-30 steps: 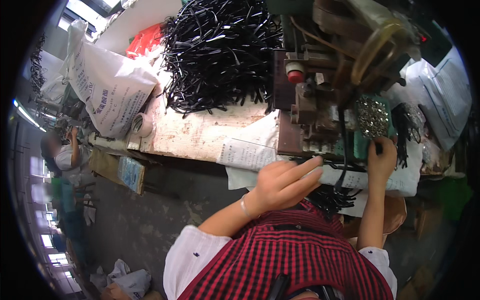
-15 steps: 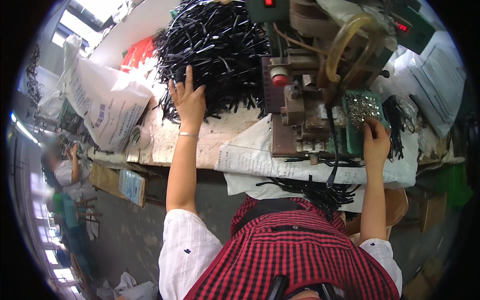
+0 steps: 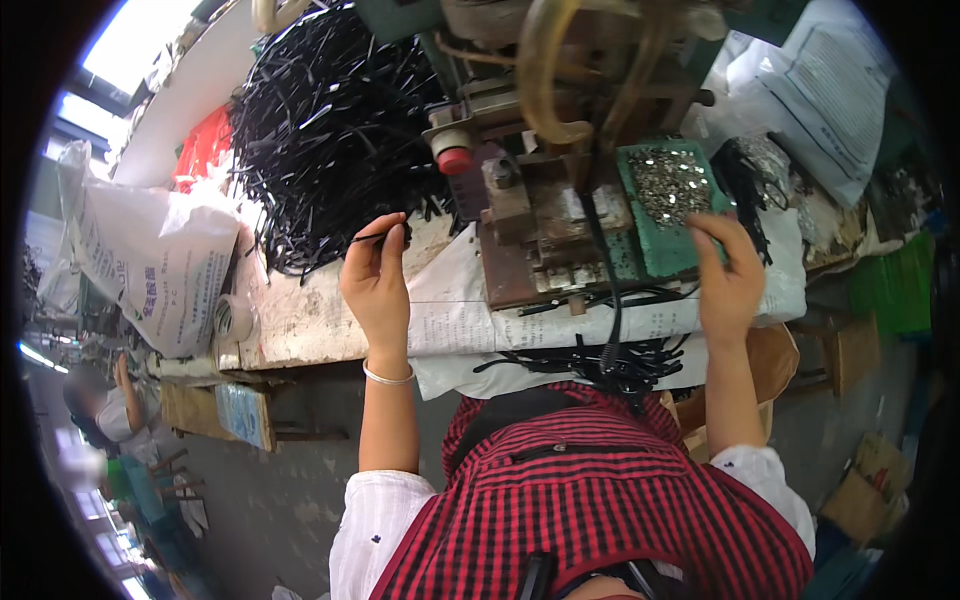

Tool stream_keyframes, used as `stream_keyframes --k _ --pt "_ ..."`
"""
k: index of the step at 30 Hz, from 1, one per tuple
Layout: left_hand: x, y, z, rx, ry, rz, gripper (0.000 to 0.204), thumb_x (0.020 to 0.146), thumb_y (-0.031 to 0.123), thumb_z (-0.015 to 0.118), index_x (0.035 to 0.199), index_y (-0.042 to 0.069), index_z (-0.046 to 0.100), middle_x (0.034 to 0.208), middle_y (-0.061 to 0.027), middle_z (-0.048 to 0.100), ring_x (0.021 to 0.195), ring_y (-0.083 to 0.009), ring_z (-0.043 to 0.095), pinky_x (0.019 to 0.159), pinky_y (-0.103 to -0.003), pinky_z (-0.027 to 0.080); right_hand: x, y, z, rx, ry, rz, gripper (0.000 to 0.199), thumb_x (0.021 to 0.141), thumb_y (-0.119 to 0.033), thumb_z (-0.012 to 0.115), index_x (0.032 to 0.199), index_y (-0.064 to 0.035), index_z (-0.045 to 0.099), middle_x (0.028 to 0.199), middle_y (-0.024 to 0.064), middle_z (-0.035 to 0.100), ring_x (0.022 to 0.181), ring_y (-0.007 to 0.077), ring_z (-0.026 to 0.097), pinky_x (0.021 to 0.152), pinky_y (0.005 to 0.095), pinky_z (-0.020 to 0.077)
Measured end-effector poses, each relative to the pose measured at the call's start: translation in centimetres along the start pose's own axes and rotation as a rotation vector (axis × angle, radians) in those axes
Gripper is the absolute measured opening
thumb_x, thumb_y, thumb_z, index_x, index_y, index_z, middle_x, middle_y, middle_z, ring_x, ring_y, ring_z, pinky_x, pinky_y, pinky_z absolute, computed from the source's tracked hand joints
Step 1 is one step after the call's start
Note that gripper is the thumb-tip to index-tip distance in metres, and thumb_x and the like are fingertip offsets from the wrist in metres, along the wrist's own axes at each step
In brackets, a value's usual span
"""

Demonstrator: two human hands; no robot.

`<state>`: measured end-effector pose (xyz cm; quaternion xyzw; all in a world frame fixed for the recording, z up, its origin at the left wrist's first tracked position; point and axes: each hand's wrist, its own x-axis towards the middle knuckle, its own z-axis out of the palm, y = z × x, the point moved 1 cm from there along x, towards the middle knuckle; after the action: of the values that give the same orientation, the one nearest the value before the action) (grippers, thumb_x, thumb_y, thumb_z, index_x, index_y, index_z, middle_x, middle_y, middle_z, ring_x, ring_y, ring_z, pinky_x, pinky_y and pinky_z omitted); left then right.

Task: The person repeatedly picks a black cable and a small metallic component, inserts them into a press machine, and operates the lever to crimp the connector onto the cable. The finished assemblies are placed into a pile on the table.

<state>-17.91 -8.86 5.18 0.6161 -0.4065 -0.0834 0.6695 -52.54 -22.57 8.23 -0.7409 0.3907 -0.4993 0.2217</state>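
Note:
My left hand (image 3: 376,295) is closed in a pinch on a thin black strip (image 3: 368,237), in front of a big heap of similar black strips (image 3: 330,130). My right hand (image 3: 730,280) is at the near right corner of a green tray (image 3: 668,262) that bears many small shiny metal pieces (image 3: 668,185). Its fingers curl toward the thumb; anything between them is too small and blurred to make out. Between my hands stands a bench machine (image 3: 560,215) with a metal work block and a red button (image 3: 455,158).
More black strips (image 3: 620,365) hang at the table's front edge, over a white sheet (image 3: 445,325). A printed white sack (image 3: 150,250) and a tape roll (image 3: 233,318) are at left. Further bags (image 3: 830,100) lie at right. Another person (image 3: 115,405) sits far left.
My left hand has come back from the heap toward me, now pinching a black strip. My right hand has drawn slightly away from the metal pieces. The whole view has shifted.

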Motion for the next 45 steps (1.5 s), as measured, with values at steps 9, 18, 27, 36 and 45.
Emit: stream_keyframes --k 9,18,27,36,45 --pt "-1.8 -2.3 0.6 -0.145 -0.003 -0.081 0.017 0.107 0.004 0.058 0.119 -0.004 0.067 0.119 -0.0128 0.073 0.102 -0.0147 0.070 0.087 -0.031 0.062 2.6 -4.3 8.3 0.544 0.081 0.203 0.043 0.087 -0.002 0.079 0.128 0.0009 0.065 0.114 0.0110 0.073 0.099 0.0160 0.070 0.088 0.0294 0.0538" --pt "-1.6 13.0 3.0 0.069 0.140 0.762 0.017 0.101 0.011 0.061 0.102 -0.005 0.067 0.101 -0.0245 0.074 0.084 -0.0276 0.071 0.077 -0.036 0.060 3.6 -6.6 7.5 0.674 -0.040 0.244 0.053 0.087 0.000 0.074 0.137 0.0015 0.056 0.111 0.0107 0.074 0.113 0.0158 0.066 0.101 0.0316 0.0482" --pt "-3.2 11.5 10.1 0.335 -0.378 0.953 0.026 0.078 0.010 0.088 0.100 0.003 0.076 0.105 -0.0128 0.076 0.064 -0.0182 0.067 0.059 -0.029 0.054 4.9 -4.2 2.6 0.609 -0.300 0.300 0.058 0.088 -0.001 0.068 0.145 -0.0026 0.055 0.129 0.0089 0.068 0.120 0.0201 0.062 0.106 0.0335 0.0478" --pt "-2.1 9.8 11.7 0.289 -0.391 1.032 0.028 0.075 0.008 0.089 0.099 0.006 0.075 0.099 -0.0091 0.078 0.063 -0.0163 0.066 0.051 -0.027 0.049 -0.3 7.0 -0.1 -0.406 0.011 -0.005 0.020 0.084 -0.009 0.074 0.103 -0.0062 0.074 0.101 0.0113 0.070 0.101 0.0313 0.066 0.092 0.0415 0.0517" --pt "-6.2 7.5 8.2 0.307 -0.132 0.635 0.049 0.070 0.017 0.094 0.111 0.003 0.071 0.106 -0.0109 0.069 0.087 -0.0278 0.065 0.073 -0.037 0.053 0.1 6.4 2.2 -0.724 -0.075 0.153 0.013 0.083 -0.019 0.080 0.087 -0.0091 0.074 0.098 0.0124 0.069 0.108 0.0362 0.064 0.089 0.0488 0.0521"
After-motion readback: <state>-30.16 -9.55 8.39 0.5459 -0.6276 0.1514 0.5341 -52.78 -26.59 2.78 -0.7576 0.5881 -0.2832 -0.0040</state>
